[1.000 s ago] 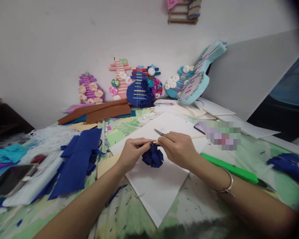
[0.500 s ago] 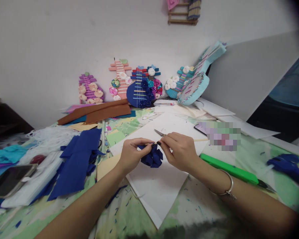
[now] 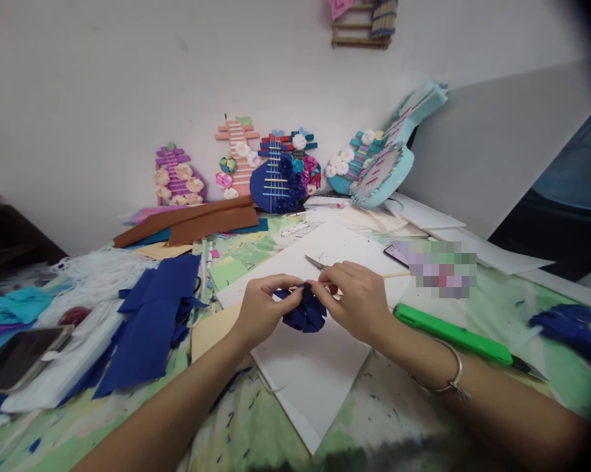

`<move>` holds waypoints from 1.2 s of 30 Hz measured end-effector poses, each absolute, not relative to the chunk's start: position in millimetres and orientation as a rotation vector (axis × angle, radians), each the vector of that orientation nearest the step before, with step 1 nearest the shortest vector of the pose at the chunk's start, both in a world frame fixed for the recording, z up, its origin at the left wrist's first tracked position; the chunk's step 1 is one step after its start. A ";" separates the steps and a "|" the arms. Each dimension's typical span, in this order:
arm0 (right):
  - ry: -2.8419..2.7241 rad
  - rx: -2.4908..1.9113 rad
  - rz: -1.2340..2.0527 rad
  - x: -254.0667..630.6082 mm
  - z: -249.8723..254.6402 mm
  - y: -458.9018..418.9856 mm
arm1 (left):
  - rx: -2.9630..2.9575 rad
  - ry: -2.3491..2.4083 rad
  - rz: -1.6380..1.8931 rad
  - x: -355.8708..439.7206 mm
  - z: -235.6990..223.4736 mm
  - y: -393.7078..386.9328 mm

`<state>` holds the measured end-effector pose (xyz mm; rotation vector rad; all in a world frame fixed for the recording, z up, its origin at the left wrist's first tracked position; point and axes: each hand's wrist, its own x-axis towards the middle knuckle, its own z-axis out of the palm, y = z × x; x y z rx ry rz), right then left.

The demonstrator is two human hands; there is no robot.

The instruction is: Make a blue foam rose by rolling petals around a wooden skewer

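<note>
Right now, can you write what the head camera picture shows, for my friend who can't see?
A person's left hand and right hand pinch a dark blue ruffled flower above white paper. A green utility knife lies on the right, blue sheets on the left, and flower-trimmed lute-shaped crafts stand by the wall.

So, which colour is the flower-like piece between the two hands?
Deep blue; the flower-like piece shows best in the head view.

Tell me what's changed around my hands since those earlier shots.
The blue flower has shifted slightly right in the picture. Your right hand now reaches its top, where your left hand still pinches it; the pale sliver seen between them no longer shows. The green cutter and white paper look unmoved.
</note>
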<state>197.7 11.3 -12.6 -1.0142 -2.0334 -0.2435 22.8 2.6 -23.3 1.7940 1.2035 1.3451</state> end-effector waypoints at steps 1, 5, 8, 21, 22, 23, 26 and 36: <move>-2.037 -1.017 -0.222 197.8 -12.6 11.4 | 1.778 1.201 1.344 22.8 -23.2 2.8; -2.043 -1.013 -0.163 198.4 -11.7 11.5 | 1.718 1.172 1.315 23.0 -22.9 3.5; -2.049 -0.997 -0.132 199.1 -11.3 12.0 | 1.705 1.161 1.306 23.3 -22.7 3.8; -2.084 -0.938 -0.087 200.0 -12.8 16.0 | 1.778 1.195 1.242 22.6 -16.1 1.5; -2.087 -0.937 -0.091 200.2 -12.8 16.3 | 1.782 1.169 1.234 22.0 -15.4 1.3; -2.088 -0.935 -0.096 200.4 -12.9 16.6 | 1.782 1.142 1.227 21.3 -15.0 1.3; -2.087 -0.927 -0.118 201.1 -13.5 17.3 | 1.788 1.103 1.195 19.3 -15.4 2.6; -2.199 -0.931 -0.200 206.4 -9.6 22.0 | 1.901 1.154 1.165 18.1 -15.7 5.8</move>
